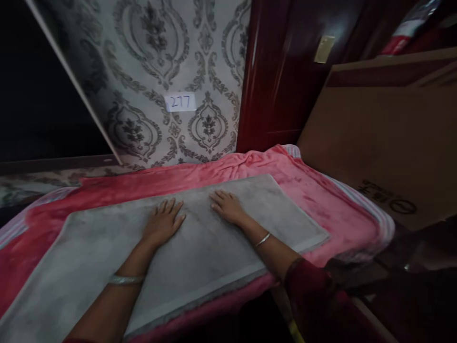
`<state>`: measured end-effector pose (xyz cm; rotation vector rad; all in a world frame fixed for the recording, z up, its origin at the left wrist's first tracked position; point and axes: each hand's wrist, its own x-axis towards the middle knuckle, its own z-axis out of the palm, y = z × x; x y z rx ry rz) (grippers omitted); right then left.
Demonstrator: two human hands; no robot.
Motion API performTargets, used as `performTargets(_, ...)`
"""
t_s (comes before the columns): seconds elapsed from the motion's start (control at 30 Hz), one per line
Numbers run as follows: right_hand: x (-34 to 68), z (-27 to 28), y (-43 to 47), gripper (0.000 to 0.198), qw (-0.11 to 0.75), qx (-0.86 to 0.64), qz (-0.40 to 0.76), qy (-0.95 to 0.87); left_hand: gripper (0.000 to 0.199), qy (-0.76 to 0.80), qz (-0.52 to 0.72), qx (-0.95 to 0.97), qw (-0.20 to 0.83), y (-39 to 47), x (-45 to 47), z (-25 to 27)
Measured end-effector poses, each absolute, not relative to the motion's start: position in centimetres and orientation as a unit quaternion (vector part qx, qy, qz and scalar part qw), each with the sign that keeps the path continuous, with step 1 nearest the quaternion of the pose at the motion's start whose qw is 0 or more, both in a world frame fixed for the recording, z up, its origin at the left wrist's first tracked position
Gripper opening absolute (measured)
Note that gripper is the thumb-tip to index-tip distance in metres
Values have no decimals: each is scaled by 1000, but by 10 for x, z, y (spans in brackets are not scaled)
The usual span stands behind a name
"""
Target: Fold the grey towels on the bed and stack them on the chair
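A grey, soft-looking cloth like a towel [200,247] lies spread out flat over a pink blanket [342,214]. My left hand [162,223] rests palm down on the grey towel, left of its middle, fingers spread. To the right, my right hand [226,206] also lies flat on the towel near its far edge, fingers stretched out. Neither hand grips anything. The towel's near edge shows a paler border, and its left end runs out of view at the lower left.
Patterned wallpaper with a paper label [181,102] reading 277 rises behind the surface. A large cardboard box [378,138] stands at the right, a bottle [410,28] behind it. A dark red door [282,71] is at the back; a black screen-like panel [46,90] is at left.
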<state>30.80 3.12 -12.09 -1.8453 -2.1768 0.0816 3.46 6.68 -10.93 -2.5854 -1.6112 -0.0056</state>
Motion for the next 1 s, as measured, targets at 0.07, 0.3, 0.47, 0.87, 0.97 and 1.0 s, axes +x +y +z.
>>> performTargets(0.07, 339, -115, 40, 54, 153, -674, 4, -722, 64, -528, 6, -847, 53, 70, 35, -110)
performTargets(0.3, 441, -123, 45, 57, 96, -814, 25, -572, 66, -524, -5, -851, 45, 77, 33, -115)
performTargets(0.47, 454, -129, 48, 51, 144, -823, 20, -549, 65, -519, -18, -853, 49, 78, 32, -118)
performTargets(0.87, 531, -103, 81, 51, 168, -905, 96, -379, 67, -512, -13, -856, 67, 79, 32, -121)
performTargets(0.97, 531, -106, 86, 52, 177, -905, 105, -374, 66, -512, -15, -856, 69, 79, 32, -121)
performTargets(1.0, 531, -108, 85, 51, 182, -904, 104, -373, 66, -514, -10, -855, 69, 78, 32, -121)
